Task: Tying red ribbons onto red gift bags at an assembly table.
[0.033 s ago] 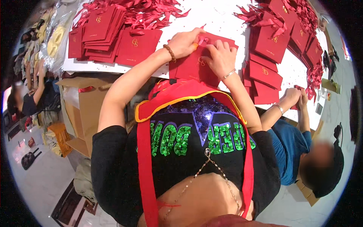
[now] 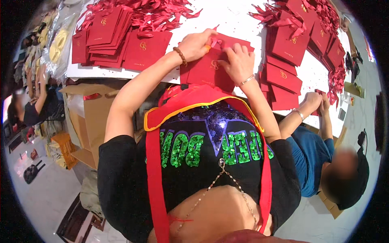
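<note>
A flat red paper bag [image 2: 202, 72] with a gold emblem lies on the white table [image 2: 239, 18] at its near edge, right in front of me. My left hand [image 2: 197, 43], with a bead bracelet on the wrist, pinches a red ribbon [image 2: 215, 39] at the bag's top edge. My right hand [image 2: 240, 62], wearing a thin bangle, presses down on the bag's upper right part, fingers curled over it next to the ribbon. The two hands almost touch.
Stacks of flat red bags [image 2: 109, 38] lie at the left, more red bags [image 2: 285, 50] at the right. Loose red ribbons [image 2: 156, 12] are heaped at the back. A person in a blue shirt [image 2: 312, 158] works at my right. Cardboard boxes [image 2: 95, 117] stand under the table.
</note>
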`<action>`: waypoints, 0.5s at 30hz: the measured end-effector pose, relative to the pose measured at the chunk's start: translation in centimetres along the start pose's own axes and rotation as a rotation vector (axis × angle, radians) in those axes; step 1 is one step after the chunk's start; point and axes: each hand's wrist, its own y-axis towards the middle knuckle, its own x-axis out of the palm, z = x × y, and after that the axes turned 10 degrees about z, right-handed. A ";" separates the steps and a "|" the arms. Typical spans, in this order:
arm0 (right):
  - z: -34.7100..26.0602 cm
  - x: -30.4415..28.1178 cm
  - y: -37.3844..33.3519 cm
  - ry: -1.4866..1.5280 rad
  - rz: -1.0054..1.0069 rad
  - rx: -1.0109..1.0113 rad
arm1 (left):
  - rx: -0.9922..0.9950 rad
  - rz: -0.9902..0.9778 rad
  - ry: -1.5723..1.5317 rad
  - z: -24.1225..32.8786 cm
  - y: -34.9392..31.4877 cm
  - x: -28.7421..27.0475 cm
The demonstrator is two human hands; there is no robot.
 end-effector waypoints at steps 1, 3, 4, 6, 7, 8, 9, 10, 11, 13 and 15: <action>0.7 -0.2 -0.6 0.019 0.020 0.040 | -0.022 -0.033 0.002 -0.2 -0.1 -0.1; 1.6 -0.9 -1.4 0.073 0.010 0.118 | 0.016 -0.047 -0.029 -0.5 -0.5 -0.4; 1.9 -0.8 -1.8 0.072 0.007 0.124 | 0.036 -0.074 -0.052 -0.7 -0.6 -0.7; 2.2 -0.3 -2.8 0.370 0.023 0.288 | -0.102 -0.092 -0.292 -1.2 -0.5 -0.6; 2.3 0.1 -3.1 0.370 0.023 0.294 | -0.198 -0.117 -0.413 -1.6 -0.6 -0.8; 2.7 0.5 -3.2 0.555 -0.042 0.427 | -0.256 -0.115 -0.560 -1.5 -0.5 -1.1; 3.0 0.8 -3.2 0.743 -0.107 0.556 | -0.255 -0.110 -0.654 -1.5 -0.6 -1.6; 3.3 1.0 -3.1 0.875 -0.189 0.678 | -0.255 -0.102 -0.746 -1.5 -0.8 -2.1; 3.6 1.3 -3.1 0.877 -0.187 0.684 | -0.164 -0.007 -0.731 -0.2 -0.8 -3.0; 4.5 1.6 -2.9 0.983 -0.203 0.678 | -0.345 0.024 -0.804 1.4 -0.8 -5.4; 4.5 1.4 -2.5 1.029 -0.224 0.705 | -0.307 0.223 -0.936 2.5 -1.1 -7.5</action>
